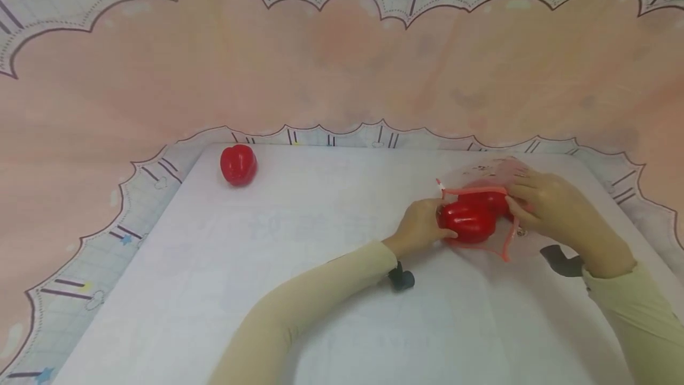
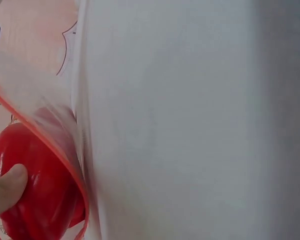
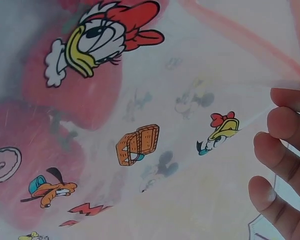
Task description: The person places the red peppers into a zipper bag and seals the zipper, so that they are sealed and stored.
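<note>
My left hand [image 1: 419, 227] grips a red bell pepper [image 1: 469, 223] at the mouth of a clear zip bag [image 1: 481, 172] edged in orange-red. In the left wrist view, the thumb lies on the glossy pepper [image 2: 37, 185], beside the bag's rim [image 2: 55, 147]. Another red pepper [image 1: 485, 199] is behind it, within the bag. My right hand [image 1: 556, 207] holds the bag's right side, thumb at the opening and the other fingers behind. In the right wrist view, cartoon prints cover the film [image 3: 185, 145], and red peppers [image 3: 97, 95] show through it.
A single red bell pepper [image 1: 238, 165] stands at the back left of the white table [image 1: 214, 290]. Behind the table's far edge hangs a peach and white patterned cloth [image 1: 320, 70]. Dark straps [image 1: 562, 261] sit at both wrists.
</note>
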### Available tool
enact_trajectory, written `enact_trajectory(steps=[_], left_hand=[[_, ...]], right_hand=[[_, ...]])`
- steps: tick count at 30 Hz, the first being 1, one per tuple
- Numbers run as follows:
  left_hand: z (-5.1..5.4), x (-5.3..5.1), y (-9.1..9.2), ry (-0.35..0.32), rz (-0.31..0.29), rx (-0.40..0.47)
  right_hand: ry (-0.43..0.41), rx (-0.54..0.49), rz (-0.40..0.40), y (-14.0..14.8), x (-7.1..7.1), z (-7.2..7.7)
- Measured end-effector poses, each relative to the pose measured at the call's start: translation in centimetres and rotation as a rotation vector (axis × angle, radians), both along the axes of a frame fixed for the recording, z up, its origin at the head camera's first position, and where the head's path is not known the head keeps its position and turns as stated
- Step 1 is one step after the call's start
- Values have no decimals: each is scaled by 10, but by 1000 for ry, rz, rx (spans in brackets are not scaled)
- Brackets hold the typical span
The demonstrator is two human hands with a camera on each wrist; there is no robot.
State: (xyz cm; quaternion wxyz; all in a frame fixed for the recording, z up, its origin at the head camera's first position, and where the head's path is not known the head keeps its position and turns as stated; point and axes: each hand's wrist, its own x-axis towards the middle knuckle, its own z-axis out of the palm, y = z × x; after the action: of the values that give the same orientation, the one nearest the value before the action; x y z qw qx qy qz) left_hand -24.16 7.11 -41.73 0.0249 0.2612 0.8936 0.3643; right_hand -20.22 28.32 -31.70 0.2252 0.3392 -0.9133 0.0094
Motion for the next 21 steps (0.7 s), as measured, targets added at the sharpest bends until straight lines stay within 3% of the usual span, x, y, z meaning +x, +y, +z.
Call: enact_trajectory(steps=[3, 8, 14, 21], left_hand=[[0, -1, -1, -8, 9, -6], [1, -2, -2, -21, -39, 5], [6, -1, -5, -73, -54, 89], [3, -3, 0, -40, -51, 100]], right_hand=[[25, -17, 28, 2, -1, -1], [38, -32, 34, 3, 0, -1], [30, -25, 15, 1, 1, -2], [17, -29, 21, -1, 1, -1]])
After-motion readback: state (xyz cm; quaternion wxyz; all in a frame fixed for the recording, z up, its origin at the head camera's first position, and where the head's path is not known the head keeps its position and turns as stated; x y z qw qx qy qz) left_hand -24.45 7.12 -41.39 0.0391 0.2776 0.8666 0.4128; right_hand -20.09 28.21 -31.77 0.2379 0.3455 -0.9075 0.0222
